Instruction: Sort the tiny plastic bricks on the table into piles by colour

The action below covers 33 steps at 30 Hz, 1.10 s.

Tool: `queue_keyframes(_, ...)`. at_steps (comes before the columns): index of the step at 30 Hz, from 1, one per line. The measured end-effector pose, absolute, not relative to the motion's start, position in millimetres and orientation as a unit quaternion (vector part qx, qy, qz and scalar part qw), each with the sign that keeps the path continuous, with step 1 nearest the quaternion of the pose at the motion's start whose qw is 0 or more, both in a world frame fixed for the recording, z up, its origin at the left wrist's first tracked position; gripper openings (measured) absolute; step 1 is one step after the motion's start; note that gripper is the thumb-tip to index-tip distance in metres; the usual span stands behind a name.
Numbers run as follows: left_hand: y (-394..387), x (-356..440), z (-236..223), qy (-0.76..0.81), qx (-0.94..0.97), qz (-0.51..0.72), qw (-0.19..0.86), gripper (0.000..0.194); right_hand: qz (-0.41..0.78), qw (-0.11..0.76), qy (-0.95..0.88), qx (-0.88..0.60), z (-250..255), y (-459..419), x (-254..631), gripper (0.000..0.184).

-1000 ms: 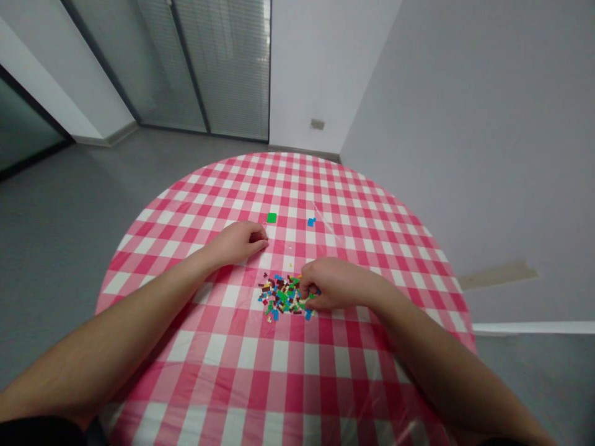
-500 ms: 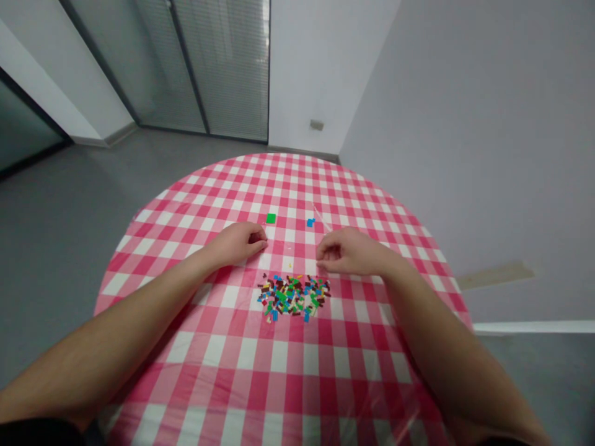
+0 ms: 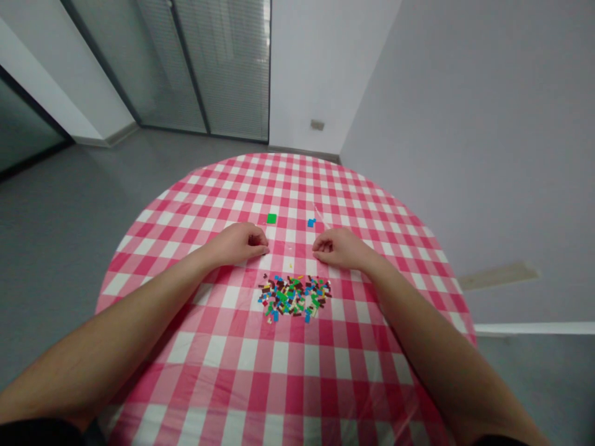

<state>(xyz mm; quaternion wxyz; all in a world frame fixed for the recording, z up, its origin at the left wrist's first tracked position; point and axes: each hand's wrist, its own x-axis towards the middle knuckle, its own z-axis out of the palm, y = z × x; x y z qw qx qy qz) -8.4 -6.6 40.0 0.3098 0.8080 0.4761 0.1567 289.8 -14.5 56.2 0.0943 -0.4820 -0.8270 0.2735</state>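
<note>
My left hand (image 3: 238,243) rests on the tablecloth with its fingers curled in toward the thumb, and no piece shows in it. Just beyond its fingertips lies a flat green square plate (image 3: 272,218). Across from it, my right hand (image 3: 341,249) also lies on the cloth, fingers bent and tips close to the thumb; nothing shows in its hollow. A small blue brick piece (image 3: 311,223) sits past the right fingers. Nearer to me than both hands is a spread pile of tiny toy bricks (image 3: 294,296) in brown, green, blue, white and other colours.
A red-and-white checked cloth (image 3: 279,359) covers the round table. One tiny yellow piece (image 3: 290,266) lies apart, between the pile and the hands. A thin clear strip (image 3: 321,214) shows near the blue piece. Behind the table stand a glass partition (image 3: 223,68) and a wall (image 3: 325,62).
My right hand has shifted a little to the left, and its fingers have drawn closer together. The left hand and the bricks stay where they were.
</note>
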Motion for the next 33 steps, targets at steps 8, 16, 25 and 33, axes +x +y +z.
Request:
queue_keyframes(8, -9, -8, 47, 0.470, 0.807, 0.152, 0.322, 0.020, 0.331, 0.130, -0.798, -0.486, 48, -10, 299, 0.015)
queue_keyframes(16, -10, -5, 45, 0.479, 0.788, 0.201, 0.331, 0.022, 0.331, 0.143, -0.799, -0.481, 46, -8, 298, 0.012)
queue_keyframes(25, -25, 5, 58, 0.282, 0.900, 0.144, 0.300, 0.016, 0.277, 0.137, -0.812, -0.495, 43, -11, 292, 0.014)
queue_keyframes(33, -29, 5, 67, 0.251, 0.908, 0.096, 0.322, 0.015, 0.270, 0.141, -0.816, -0.491, 43, -11, 292, 0.015)
